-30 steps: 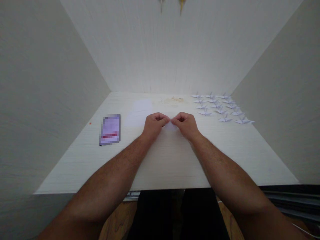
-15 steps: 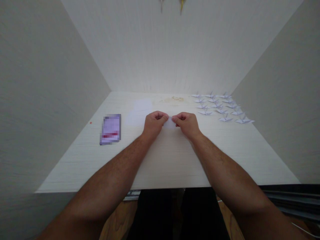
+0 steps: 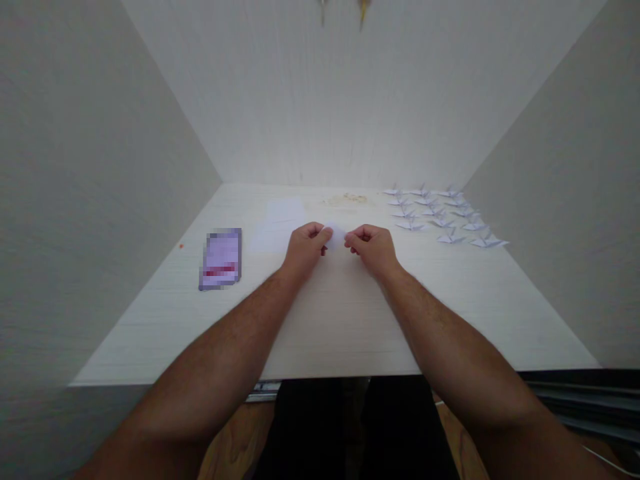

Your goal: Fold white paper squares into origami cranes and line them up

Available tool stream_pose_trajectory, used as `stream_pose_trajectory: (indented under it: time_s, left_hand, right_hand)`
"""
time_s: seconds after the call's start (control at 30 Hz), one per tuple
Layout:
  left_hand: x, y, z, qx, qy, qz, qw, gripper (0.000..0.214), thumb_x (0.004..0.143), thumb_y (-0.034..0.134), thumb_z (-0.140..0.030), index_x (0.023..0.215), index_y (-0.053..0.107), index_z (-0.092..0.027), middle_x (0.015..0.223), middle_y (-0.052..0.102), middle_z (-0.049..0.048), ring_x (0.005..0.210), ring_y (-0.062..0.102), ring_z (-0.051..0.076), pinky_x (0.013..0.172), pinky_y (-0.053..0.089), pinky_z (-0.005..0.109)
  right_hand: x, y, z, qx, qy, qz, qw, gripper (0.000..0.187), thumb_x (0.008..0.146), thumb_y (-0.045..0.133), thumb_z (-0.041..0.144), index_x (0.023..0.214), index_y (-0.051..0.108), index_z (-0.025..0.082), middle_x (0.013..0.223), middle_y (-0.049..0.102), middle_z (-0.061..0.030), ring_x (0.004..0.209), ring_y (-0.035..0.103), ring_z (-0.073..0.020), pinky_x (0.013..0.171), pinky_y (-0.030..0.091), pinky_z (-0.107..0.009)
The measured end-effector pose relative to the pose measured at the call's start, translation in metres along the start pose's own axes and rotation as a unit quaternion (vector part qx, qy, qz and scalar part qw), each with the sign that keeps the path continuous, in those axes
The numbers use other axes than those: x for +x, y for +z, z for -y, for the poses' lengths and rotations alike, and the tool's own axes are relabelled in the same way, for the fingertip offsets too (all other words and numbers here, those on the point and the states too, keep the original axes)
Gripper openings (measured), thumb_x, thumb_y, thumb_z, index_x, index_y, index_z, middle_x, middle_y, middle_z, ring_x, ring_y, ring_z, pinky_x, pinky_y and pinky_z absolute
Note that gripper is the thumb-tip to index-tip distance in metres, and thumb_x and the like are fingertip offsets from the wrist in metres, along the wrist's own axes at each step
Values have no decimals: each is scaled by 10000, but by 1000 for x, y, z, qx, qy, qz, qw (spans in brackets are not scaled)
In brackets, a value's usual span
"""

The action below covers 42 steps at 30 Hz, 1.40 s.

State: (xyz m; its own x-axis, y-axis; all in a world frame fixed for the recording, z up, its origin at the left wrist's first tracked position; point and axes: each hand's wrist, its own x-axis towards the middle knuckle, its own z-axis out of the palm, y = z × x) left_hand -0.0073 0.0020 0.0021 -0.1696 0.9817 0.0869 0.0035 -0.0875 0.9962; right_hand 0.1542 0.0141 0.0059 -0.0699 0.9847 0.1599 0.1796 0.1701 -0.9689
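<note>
A small white piece of paper (image 3: 336, 235) is pinched between my two hands over the middle of the white table (image 3: 340, 327). My left hand (image 3: 306, 247) is closed on its left edge, fingers curled. My right hand (image 3: 373, 247) is closed on its right edge. Most of the paper is hidden by my fingers.
Several folded white paper cranes (image 3: 440, 215) lie in rows at the back right. A stack of white paper sheets (image 3: 278, 224) lies just behind my left hand. A purple card or packet (image 3: 221, 258) lies at the left. White walls enclose the table on three sides.
The paper has lifted a little and shows more between my hands. My hands have drawn slightly apart and hardly shifted otherwise.
</note>
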Motion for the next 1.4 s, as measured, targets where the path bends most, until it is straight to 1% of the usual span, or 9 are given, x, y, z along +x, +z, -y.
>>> stream_pose_trajectory:
  time_s: [0.13,0.27,0.5,0.6,0.77,0.93,1.13,1.33,1.4]
  left_hand:
    - [0,-1,0,-13,-9,17,1000,235,734,696,-361,661,579,-170,491,513,-36,426,442,80,414,310,209]
    - [-1,-3,-3,-65,-38,72,995,268,727,720,-382,678,560,-173,501,522,-38,396,432,68,396,288,201]
    - [-2,-6,-8,-127,-63,154,978,328,696,765,-423,720,569,-161,578,579,-15,407,447,61,399,286,201]
    - [-4,-7,-10,-137,-75,170,973,336,693,768,-424,726,559,-164,596,591,-13,417,458,60,413,298,200]
    - [-5,-7,-14,-145,-93,169,971,337,641,788,-396,735,565,-162,581,583,-21,407,444,56,414,285,205]
    - [-2,-7,-12,-128,-105,145,976,313,591,808,-320,777,624,-146,516,541,-48,379,383,41,405,251,208]
    - [-1,-8,-12,-118,-129,147,974,322,590,826,-287,814,655,-133,539,559,-43,377,380,24,410,281,196]
    - [-4,-9,-17,-112,-161,166,967,295,573,795,-219,594,504,-172,477,521,-33,391,441,55,391,291,192]
    - [-4,-10,-18,-96,-167,173,966,262,579,781,-213,593,524,-165,508,565,-9,396,451,56,391,297,194]
  right_hand:
    - [0,-3,1,86,0,22,996,181,732,710,349,710,690,170,660,701,-27,539,560,-105,498,409,-234]
    - [1,-5,-2,179,14,83,980,211,714,755,372,765,702,175,679,699,-17,564,584,-107,515,440,-234]
    - [-1,-8,1,244,64,140,957,327,645,825,434,783,674,178,644,667,7,566,591,-105,519,452,-226]
    - [-3,-10,4,259,69,164,949,340,644,827,437,787,656,181,656,666,9,575,595,-106,523,455,-226]
    - [-3,-9,3,225,52,173,958,293,672,777,382,848,650,185,679,663,14,587,596,-109,538,469,-237]
    - [0,-8,2,137,-48,143,979,433,668,692,231,1100,658,243,885,679,14,603,594,-89,540,471,-235]
    - [1,-16,3,38,-108,168,979,95,679,666,205,753,724,193,792,639,-3,616,542,-90,569,443,-254]
    - [5,-23,5,37,-116,124,985,104,627,685,174,706,743,209,786,667,-6,673,569,-113,605,454,-261]
    - [6,-26,5,49,-106,121,986,102,627,694,177,712,744,204,769,672,-5,637,572,-108,593,460,-262]
